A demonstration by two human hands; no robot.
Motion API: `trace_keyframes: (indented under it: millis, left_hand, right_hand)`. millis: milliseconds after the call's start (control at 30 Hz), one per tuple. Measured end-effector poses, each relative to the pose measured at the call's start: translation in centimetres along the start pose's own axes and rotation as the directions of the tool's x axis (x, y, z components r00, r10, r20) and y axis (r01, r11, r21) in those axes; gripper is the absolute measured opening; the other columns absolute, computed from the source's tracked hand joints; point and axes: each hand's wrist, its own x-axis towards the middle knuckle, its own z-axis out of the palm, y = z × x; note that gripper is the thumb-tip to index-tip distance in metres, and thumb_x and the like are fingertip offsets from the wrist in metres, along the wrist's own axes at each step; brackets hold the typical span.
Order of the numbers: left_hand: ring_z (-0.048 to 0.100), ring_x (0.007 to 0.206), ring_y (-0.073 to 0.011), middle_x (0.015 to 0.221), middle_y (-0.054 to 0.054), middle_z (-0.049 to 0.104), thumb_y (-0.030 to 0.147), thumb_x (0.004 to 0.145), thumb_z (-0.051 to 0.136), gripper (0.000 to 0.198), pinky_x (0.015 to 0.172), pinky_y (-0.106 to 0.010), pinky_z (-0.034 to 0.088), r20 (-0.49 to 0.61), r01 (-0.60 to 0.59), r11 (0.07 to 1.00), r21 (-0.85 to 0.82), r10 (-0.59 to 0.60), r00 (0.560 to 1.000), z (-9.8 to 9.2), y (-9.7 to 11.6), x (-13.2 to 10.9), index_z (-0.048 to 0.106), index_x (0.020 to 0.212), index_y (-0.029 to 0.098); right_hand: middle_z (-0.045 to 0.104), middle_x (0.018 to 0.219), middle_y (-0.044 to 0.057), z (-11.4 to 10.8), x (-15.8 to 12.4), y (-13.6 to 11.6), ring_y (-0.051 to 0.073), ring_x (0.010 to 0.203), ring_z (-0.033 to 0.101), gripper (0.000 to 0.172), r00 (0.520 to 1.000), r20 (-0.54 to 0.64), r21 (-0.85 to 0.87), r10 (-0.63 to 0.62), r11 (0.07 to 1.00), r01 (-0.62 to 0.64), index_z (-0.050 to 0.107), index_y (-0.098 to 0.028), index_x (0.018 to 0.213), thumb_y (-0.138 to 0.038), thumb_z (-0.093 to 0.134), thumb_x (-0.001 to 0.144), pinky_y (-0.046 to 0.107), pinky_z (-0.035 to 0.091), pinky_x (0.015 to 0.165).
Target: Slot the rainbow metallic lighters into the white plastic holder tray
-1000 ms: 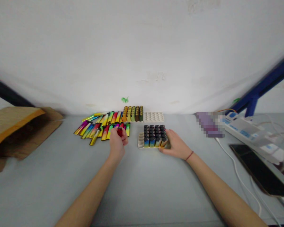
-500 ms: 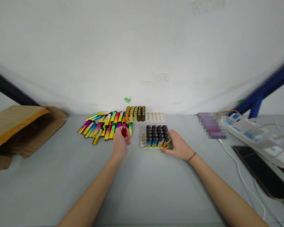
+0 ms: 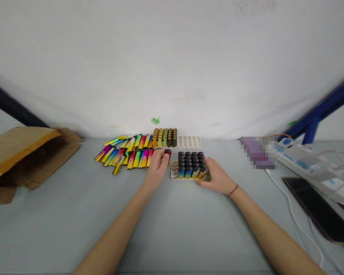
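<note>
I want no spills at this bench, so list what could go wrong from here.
1. The left hand pinches a lighter by its fingertips beside the white tray; it could slip or knock the standing lighters.
2. The right hand braces only the tray's right front corner, so a push may pivot it.
3. The left hand lies close to the loose lighters and might scatter them.

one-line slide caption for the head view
Left hand holds a red lighter beside the part-filled tray that the right hand grips.
</note>
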Motion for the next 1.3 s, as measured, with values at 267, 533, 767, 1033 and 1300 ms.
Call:
trace_keyframes:
  millis: [267,533,767,1033,1300]
  left_hand:
    - [0.067,0.1,-0.0207,0.111,-0.01,0.071,0.04,0.089,0.054,0.032,0.096,-0.037,0.052,0.067,-0.086,0.989,0.124,0.078,0.995,-0.2,-1.5,0.6,0.064,0.109,0.018]
    - [0.068,0.097,-0.022,0.105,-0.009,0.072,0.036,0.09,0.053,0.028,0.092,-0.038,0.053,0.132,-0.131,0.963,0.235,0.102,0.986,-0.4,-1.3,0.6,0.066,0.106,0.019]
    - [0.069,0.098,-0.0217,0.109,-0.007,0.072,0.03,0.089,0.055,0.031,0.096,-0.039,0.051,0.131,-0.12,0.937,0.328,0.081,0.988,-0.4,-0.7,0.4,0.063,0.118,0.023]
    - [0.064,0.109,-0.023,0.119,-0.008,0.07,0.028,0.093,0.049,0.034,0.103,-0.039,0.046,0.226,-0.308,0.81,0.5,0.222,0.949,-1.3,0.6,0.4,0.063,0.123,0.024]
    - [0.062,0.106,-0.0369,0.11,-0.023,0.067,0.031,0.086,0.047,0.039,0.093,-0.049,0.048,-0.25,0.236,0.329,0.915,0.001,0.968,-11.2,1.0,2.5,0.068,0.112,0.01]
  right_hand:
    - [0.061,0.122,0.021,-0.1,0.0,0.0,0.037,0.11,0.058,0.066,1.0,0.006,0.014,-0.003,1.0,0.003,0.047,-0.013,0.128,-0.05,0.068,0.077,0.055,0.047,0.093]
    - [0.061,0.121,0.021,-0.1,0.0,-0.1,0.037,0.111,0.058,0.068,1.0,0.003,0.007,0.009,1.0,-0.009,0.047,-0.012,0.129,-0.05,0.068,0.077,0.054,0.046,0.095]
    - [0.061,0.124,0.02,-0.1,0.0,-0.1,0.037,0.111,0.058,0.069,1.0,-0.008,0.026,-0.006,1.0,0.006,0.046,-0.015,0.132,-0.051,0.068,0.078,0.055,0.046,0.095]
    - [0.061,0.122,0.022,-0.1,0.0,0.1,0.037,0.11,0.058,0.071,1.0,0.014,0.013,0.009,1.0,-0.009,0.047,-0.011,0.131,-0.053,0.067,0.078,0.055,0.047,0.094]
    - [0.061,0.122,0.022,0.0,-0.1,0.1,0.038,0.11,0.058,0.072,1.0,-0.003,0.006,0.008,1.0,-0.008,0.047,-0.011,0.131,-0.055,0.067,0.077,0.056,0.046,0.094]
